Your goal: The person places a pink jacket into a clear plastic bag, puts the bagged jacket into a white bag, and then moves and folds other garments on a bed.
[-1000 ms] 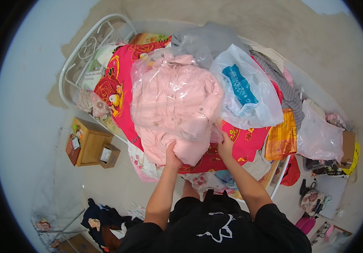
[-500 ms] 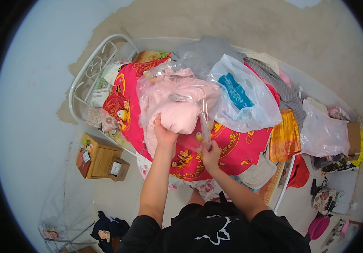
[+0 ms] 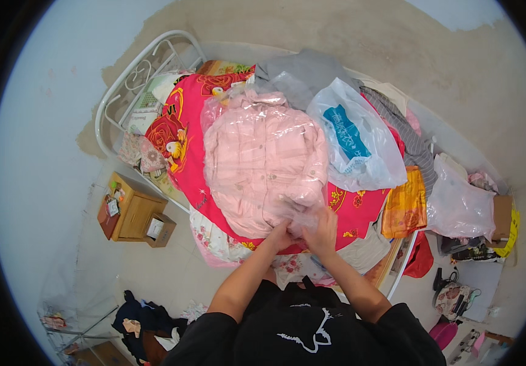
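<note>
Red bedcover (image 3: 191, 166) underneath; your right hand (image 3: 325, 232) is clamped on the clear bag's (image 3: 299, 221) bunched lower end, left hand (image 3: 281, 236) beside it, grip hidden, can't tell. Pink jacket (image 3: 263, 161), bunched half a second ago, now lies flat inside, apparently fully covered.

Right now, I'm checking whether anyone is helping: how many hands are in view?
2: the left hand and, beside it, the right hand, both at the bunched clear plastic by the lower edge of the pink jacket. No others show.
</note>
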The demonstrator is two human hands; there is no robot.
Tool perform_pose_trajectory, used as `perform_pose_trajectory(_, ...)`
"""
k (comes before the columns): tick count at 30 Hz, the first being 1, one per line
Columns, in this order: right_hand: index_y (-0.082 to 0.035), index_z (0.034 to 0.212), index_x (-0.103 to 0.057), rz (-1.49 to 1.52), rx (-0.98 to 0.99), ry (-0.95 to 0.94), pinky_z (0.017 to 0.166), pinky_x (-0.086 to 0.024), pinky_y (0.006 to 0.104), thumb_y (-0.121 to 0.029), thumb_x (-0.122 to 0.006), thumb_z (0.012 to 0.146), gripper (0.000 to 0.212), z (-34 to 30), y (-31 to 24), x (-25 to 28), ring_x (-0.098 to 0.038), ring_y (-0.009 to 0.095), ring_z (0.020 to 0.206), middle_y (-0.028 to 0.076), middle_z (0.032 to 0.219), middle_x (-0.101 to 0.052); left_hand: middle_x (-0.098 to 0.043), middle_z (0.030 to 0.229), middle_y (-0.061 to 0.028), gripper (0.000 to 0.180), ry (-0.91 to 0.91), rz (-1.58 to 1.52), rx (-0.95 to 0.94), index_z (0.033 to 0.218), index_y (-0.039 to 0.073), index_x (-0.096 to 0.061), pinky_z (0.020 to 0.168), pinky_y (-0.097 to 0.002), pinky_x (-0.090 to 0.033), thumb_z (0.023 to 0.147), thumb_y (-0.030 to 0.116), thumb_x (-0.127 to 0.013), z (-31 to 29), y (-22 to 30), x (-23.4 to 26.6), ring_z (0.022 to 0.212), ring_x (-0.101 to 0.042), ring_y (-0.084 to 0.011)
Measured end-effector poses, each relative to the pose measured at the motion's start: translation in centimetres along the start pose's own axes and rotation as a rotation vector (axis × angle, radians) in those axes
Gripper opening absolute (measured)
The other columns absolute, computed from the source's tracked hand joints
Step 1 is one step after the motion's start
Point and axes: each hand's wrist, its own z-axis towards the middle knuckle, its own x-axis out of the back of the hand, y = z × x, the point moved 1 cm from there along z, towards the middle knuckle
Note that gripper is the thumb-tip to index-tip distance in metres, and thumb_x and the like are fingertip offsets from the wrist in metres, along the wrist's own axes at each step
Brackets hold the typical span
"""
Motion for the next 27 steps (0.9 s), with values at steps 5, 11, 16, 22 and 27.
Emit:
perform_pose_trajectory(5,0.0,0.081,-0.054,0.131,-0.183,-0.514,0.059,-0.045,0.0391,-0.009,-0.059,0.071,0.014,-5.1,4.8,-2.8,-0.055,0.036,0.067,0.015,0.071,-0.057,-0.048,0.116,-0.0114,0.041,-0.065,0.02,0.09,0.12,0.008,-0.04,0.082,-0.0474,-0.042,0.089,0.035,-0.037,1.0,-0.3,2.1,0.103,-0.048,-0.0267)
perform_pose_trajectory(11,0.0,0.07,-0.056,0.337,-0.22,-0.936,0.051,-0.043,0.0316,-0.01,-0.06,0.074,0.011,-1.5,-0.5,-0.5,-0.056,0.023,0.054,0.011,0.059,-0.055,-0.056,0.099,-0.0079,0.041,-0.021,0.37,0.134,0.11,0.006,-0.049,0.078,-0.0369,-0.046,0.083,0.037,-0.052,-0.5,1.7,5.3,0.09,-0.053,-0.0184)
perform_pose_trajectory(16,-0.001,0.073,-0.057,0.268,-0.186,-0.648,0.053,-0.043,0.0314,-0.011,-0.06,0.074,0.01,5.3,-1.8,-7.4,-0.054,0.024,0.056,0.012,0.063,-0.053,-0.063,0.076,-0.0096,0.026,0.106,0.9,-0.21,0.086,0.001,-0.063,0.061,-0.0295,-0.049,0.078,0.025,-0.057,-3.7,9.0,11.5,0.066,-0.06,-0.018)
perform_pose_trajectory(22,-0.003,0.08,-0.057,0.282,0.019,-0.644,0.062,-0.044,0.0334,-0.004,-0.057,0.07,0.009,11.1,-4.8,-19.1,-0.055,0.027,0.071,0.013,0.075,-0.055,-0.059,0.089,-0.0131,0.044,1.128,1.137,-0.792,0.107,0.004,-0.051,0.074,-0.035,-0.045,0.065,0.009,-0.063,-4.5,20.9,21.9,0.084,-0.057,-0.0269)
perform_pose_trajectory(27,-0.005,0.082,-0.057,0.249,0.338,-0.729,0.068,-0.045,0.0358,0.001,-0.053,0.069,0.016,14.9,-8.8,-28.4,-0.053,0.028,0.083,0.012,0.086,-0.056,-0.044,0.118,-0.0235,0.065,0.84,1.187,-1.134,0.124,0.003,-0.038,0.088,-0.0343,-0.04,0.065,0.005,-0.062,-2.3,25.2,22.1,0.106,-0.047,-0.0331)
